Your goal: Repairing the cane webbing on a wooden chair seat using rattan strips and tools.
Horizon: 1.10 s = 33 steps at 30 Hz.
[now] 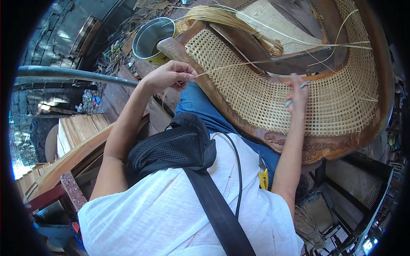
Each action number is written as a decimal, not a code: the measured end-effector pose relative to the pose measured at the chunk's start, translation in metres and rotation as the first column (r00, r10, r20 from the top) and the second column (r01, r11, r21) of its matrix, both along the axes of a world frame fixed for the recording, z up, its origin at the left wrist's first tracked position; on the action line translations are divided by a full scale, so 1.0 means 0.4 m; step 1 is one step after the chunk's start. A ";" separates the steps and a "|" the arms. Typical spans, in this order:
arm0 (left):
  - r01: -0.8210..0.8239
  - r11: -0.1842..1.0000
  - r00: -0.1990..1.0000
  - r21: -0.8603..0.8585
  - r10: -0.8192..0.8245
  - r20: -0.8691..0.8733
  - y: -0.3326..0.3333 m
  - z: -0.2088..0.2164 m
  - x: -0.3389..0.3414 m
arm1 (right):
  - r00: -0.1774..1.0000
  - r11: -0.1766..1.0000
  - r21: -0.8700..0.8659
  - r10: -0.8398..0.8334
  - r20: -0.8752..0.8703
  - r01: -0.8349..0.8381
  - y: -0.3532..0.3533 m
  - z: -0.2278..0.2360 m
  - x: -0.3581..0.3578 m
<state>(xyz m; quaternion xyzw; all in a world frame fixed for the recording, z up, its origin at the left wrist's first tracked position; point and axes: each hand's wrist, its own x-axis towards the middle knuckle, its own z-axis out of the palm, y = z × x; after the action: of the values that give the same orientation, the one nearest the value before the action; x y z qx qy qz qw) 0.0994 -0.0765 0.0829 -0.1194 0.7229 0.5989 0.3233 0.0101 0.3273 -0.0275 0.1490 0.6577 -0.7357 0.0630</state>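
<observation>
A carved brown wooden chair frame [386, 100] with woven cane mesh [256, 91] lies in front of me, over my lap. My left hand [173, 77] is at the frame's left wooden arm, thumb and fingers pinched on a thin cane strand [230, 66]. The strand stretches right across the mesh towards the inner edge. My right hand [298, 96] is above the mesh, closed around a slim grey tool [288, 103]; both its ends stick out of the fist, and its kind is unclear. Loose cane ends [358, 45] poke up from the weave on the right.
A bundle of cane strands [222, 18] lies across the chair at the back. Beyond the left wooden arm stands a metal bucket [153, 38]. A metal pipe [77, 74] runs in from the left above stacked wood [79, 132]. A yellow-handled tool [263, 178] is by my right side.
</observation>
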 end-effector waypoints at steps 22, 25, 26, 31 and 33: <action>0.125 0.947 0.992 -0.296 -0.117 0.044 -0.212 0.086 0.020 | 0.998 0.941 -0.335 -0.048 0.028 0.055 -0.046 -0.057 -0.042; 0.129 0.917 0.992 -0.378 -0.123 0.041 -0.244 0.133 0.018 | 0.997 0.953 -0.292 -0.071 0.036 0.079 -0.027 -0.060 -0.056; 0.139 0.903 0.990 -0.406 -0.127 0.056 -0.250 0.148 0.014 | 0.998 0.952 -0.300 -0.060 -0.001 0.057 -0.009 -0.071 -0.057; 0.259 0.767 0.947 -0.587 -0.322 -0.004 -0.421 0.128 0.031 | 0.997 0.985 -0.155 -0.077 -0.009 0.074 -0.040 -0.051 -0.055; 0.213 0.789 0.977 -0.576 -0.173 0.125 -0.386 0.173 0.044 | 0.997 0.977 -0.205 -0.065 -0.030 0.057 -0.066 -0.035 -0.037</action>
<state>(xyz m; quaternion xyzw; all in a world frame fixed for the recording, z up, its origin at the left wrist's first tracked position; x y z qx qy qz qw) 0.1169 -0.2310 0.1520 -0.1585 0.8694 0.3062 0.3538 -0.0046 0.3009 -0.0415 0.1485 0.5751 -0.8033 0.0434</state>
